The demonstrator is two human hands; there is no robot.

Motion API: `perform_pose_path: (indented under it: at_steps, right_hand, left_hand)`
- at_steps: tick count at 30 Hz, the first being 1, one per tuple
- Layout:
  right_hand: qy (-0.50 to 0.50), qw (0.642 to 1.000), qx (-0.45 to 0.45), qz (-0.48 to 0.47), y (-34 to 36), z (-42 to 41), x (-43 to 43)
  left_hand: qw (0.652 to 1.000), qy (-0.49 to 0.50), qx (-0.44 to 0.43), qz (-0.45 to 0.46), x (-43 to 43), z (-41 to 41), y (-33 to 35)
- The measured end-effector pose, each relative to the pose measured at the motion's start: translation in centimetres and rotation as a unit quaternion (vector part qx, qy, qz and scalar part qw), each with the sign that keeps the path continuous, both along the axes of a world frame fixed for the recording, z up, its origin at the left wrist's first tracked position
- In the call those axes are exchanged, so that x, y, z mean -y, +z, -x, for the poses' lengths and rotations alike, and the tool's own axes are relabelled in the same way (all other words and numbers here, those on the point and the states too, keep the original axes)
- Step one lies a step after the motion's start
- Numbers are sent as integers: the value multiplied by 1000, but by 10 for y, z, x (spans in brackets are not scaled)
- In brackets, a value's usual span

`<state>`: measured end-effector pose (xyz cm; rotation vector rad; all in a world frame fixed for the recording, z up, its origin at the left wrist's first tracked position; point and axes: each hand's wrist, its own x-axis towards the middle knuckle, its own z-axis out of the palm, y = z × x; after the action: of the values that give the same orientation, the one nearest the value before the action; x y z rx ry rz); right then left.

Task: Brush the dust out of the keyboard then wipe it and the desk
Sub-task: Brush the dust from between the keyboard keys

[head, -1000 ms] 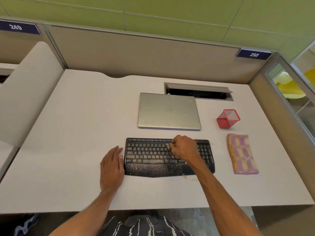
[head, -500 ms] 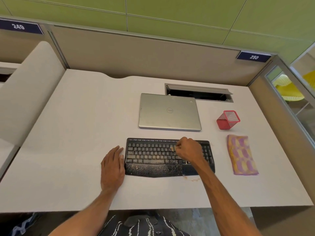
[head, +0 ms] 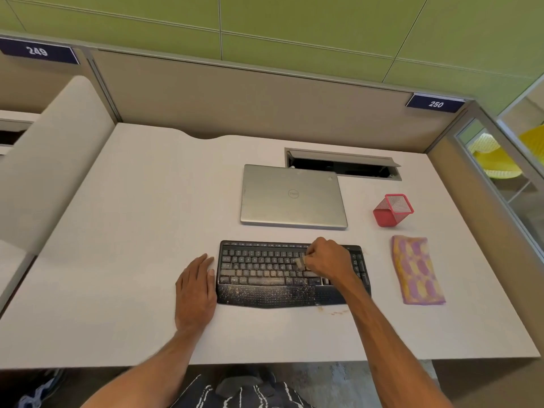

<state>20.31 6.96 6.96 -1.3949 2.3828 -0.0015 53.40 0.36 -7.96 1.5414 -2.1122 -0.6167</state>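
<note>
Head view: the fingers (head: 312, 258) of the right hand (head: 326, 257) are curled tight round a small brush (head: 299, 262), of which only a pale tip shows. The tip touches the keys in the right half of the black keyboard (head: 265, 278). The left hand (head: 194, 293) lies flat on the counter (head: 132, 231), fingers straight and holding nothing, its thumb touching the keyboard's left edge.

Pale specks cover the keys and the palm rest. A small brownish stain (head: 338, 312) marks the counter just in front of the keyboard's right front corner.

A closed silver laptop (head: 293, 197) lies just behind the keyboard, apart from it. To its right stands a red mesh pen cup (head: 393, 209); through its open top only its own mesh walls show. Near it and toward the front, a folded pink and yellow cloth (head: 416, 270) lies flat, beside the keyboard's right end and not touching it. Behind the laptop is a cable hatch (head: 341, 164) with its lid raised; its inside is dark and its contents cannot be told.

The keyboard sits near the front edge. The counter's left half is broad and bare up to the rear partition (head: 235, 104); on the right, the cloth lies near the side edge.
</note>
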Motion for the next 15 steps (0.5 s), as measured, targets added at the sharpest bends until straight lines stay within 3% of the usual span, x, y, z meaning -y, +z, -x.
perform_pose_path:
  at_steps: [15]
  right_hand:
    - [123,992,-15,-17,-1,3,-1]
  left_hand:
    - [1000,-1,7,3,1,-1,-3]
